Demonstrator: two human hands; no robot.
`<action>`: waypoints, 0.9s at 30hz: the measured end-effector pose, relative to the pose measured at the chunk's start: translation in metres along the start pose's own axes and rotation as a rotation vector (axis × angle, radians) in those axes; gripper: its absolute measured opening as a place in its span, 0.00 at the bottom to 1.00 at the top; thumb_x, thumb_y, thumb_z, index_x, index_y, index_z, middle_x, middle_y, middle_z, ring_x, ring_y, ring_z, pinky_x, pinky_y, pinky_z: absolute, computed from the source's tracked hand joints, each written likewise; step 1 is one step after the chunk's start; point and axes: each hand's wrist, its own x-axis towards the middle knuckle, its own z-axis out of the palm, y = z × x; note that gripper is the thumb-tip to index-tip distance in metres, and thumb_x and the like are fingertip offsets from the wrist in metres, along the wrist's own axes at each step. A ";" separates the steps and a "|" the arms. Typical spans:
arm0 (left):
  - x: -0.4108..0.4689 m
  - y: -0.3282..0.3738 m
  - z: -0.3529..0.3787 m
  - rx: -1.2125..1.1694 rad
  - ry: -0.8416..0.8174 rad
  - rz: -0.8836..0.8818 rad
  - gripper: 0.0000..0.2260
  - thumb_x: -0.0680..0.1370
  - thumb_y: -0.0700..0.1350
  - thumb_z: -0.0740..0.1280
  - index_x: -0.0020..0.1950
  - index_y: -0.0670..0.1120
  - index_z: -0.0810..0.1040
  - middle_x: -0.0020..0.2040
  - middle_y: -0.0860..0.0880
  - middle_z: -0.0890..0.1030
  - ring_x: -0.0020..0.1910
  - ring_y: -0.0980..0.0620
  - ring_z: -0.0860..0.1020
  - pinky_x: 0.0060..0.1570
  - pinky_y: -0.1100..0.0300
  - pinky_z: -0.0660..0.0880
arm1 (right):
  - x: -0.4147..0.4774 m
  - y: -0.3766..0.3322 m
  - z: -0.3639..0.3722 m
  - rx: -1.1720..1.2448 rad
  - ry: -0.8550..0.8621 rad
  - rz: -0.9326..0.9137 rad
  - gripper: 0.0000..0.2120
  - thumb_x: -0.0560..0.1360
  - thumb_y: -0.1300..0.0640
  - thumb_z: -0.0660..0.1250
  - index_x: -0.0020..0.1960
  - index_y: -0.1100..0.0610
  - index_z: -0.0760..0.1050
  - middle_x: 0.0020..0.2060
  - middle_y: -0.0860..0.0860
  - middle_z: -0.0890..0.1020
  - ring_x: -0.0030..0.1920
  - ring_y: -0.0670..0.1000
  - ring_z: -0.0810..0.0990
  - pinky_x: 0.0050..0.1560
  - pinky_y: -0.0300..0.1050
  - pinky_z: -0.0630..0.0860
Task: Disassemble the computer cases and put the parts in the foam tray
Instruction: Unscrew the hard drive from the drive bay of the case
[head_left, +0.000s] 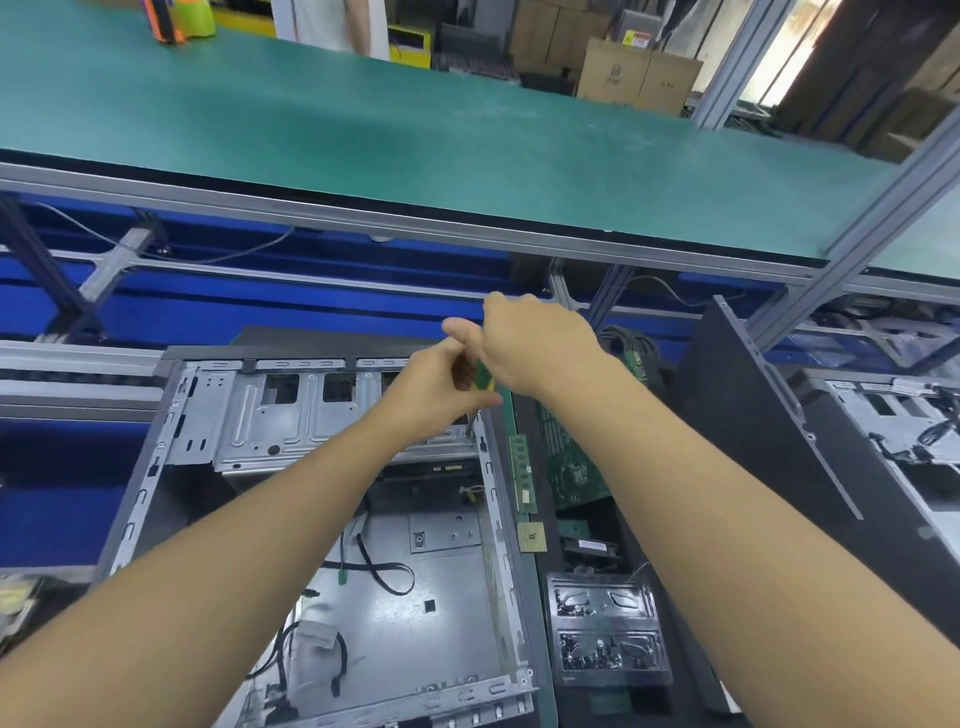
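Note:
An open grey computer case (332, 519) lies in front of me with loose black cables on its floor. Both my hands meet above its far right corner, over the metal drive cage (291, 415). My left hand (436, 389) grips the green and yellow handle of a screwdriver (485, 376). My right hand (535, 348) curls over the handle's top, its fingers mostly hidden. The thin shaft points down at the cage's right edge. The black foam tray (535, 415) lies right of the case and holds a RAM stick (522, 475), a green circuit board (571, 462) and a CPU (532, 537).
A black plastic tray (605, 629) with several screws sits near the front of the foam. A black side panel (769, 441) leans to the right, with a second case (893, 431) beyond it. A green-topped shelf (363, 130) runs overhead; a person stands behind it.

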 end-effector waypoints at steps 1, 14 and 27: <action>-0.001 0.001 0.001 0.031 0.010 0.003 0.16 0.70 0.50 0.79 0.49 0.53 0.74 0.45 0.49 0.80 0.42 0.51 0.78 0.42 0.57 0.75 | 0.001 -0.002 0.001 -0.038 0.047 -0.004 0.20 0.83 0.39 0.52 0.52 0.57 0.64 0.37 0.51 0.70 0.41 0.57 0.72 0.33 0.48 0.63; -0.008 0.005 -0.017 -0.274 -0.169 0.003 0.16 0.80 0.31 0.62 0.51 0.52 0.78 0.42 0.65 0.84 0.45 0.68 0.80 0.47 0.73 0.73 | 0.002 0.007 -0.010 0.316 -0.205 -0.232 0.05 0.80 0.56 0.63 0.56 0.54 0.72 0.56 0.51 0.71 0.45 0.50 0.73 0.44 0.44 0.69; 0.000 0.013 -0.005 0.065 0.067 0.017 0.16 0.69 0.47 0.79 0.49 0.53 0.74 0.46 0.49 0.80 0.43 0.49 0.77 0.44 0.53 0.76 | 0.005 0.000 0.006 0.075 0.012 0.093 0.19 0.81 0.40 0.55 0.54 0.56 0.69 0.43 0.52 0.76 0.42 0.57 0.76 0.38 0.48 0.69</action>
